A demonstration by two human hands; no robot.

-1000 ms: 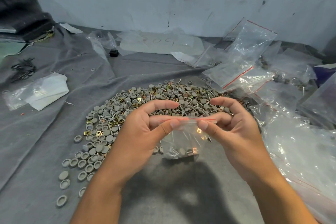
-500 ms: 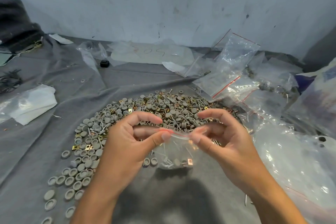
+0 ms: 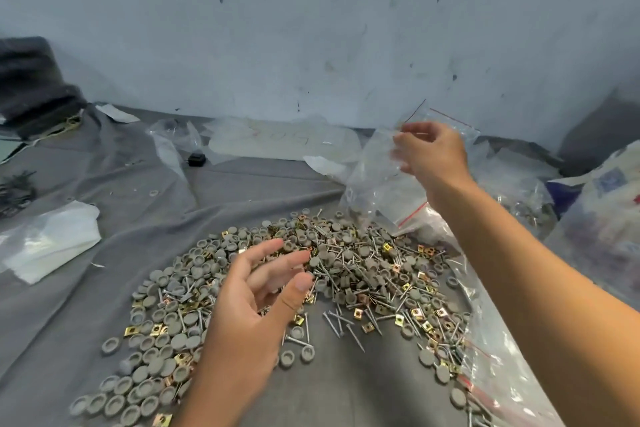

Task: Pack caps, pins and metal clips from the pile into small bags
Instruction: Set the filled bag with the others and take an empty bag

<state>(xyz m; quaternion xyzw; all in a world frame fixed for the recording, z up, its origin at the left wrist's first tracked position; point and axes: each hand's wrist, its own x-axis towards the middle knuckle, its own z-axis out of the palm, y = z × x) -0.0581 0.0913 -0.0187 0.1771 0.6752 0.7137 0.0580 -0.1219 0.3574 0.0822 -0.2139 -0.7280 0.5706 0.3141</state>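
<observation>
**Up at the bags, down over the pile**

Right there, reached high and far: right hand up among the stack of clear bags by the wall, fingers curled onto the plastic, though blurred, so hard to say how firm the pinch was or how many bags were caught. Left hand hung low over the pile, fingers loosely spread, thumb forward, gripping nothing. Spread beneath on the grey cloth: grey caps, thin pins and brassy metal clips, all jumbled together, loose caps trailing off toward the near left.

Looked like the fetching of a fresh bag, with picking yet to start. Plenty to go wrong from there. Slippery film, bags stuck together, so two could well have lifted at once. Dragged low across the heap, a bag might have swept pins and caps off the edge of the pile. Sharp pins, too: easily pricked fingers or punctured thin plastic.
</observation>
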